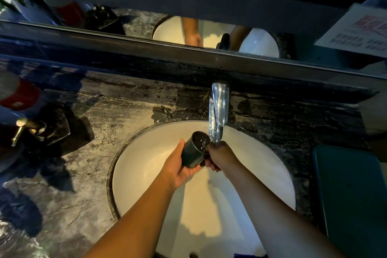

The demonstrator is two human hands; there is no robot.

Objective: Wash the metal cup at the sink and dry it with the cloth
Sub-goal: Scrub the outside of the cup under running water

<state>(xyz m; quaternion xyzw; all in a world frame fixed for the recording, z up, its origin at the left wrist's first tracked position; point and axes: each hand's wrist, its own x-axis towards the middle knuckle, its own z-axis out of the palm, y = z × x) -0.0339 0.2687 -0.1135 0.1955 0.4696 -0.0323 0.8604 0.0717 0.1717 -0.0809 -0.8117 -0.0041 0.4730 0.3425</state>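
Dark veined marble counter [88, 184]. Mirror [142, 23] along back, above ledge. Left on counter: crumpled black pouch [62, 130], gold pump nozzle [21, 125] just beside it, red container [23, 96] behind. Right edge: teal flat tray-like item [351, 195]. Printed card [360, 31] upper right.

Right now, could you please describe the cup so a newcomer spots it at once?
Find the white sink in the dark counter. Under its chrome tap, the left hand and right hand hold the cup: the only dark cylinder there, mouth tilted toward the tap.
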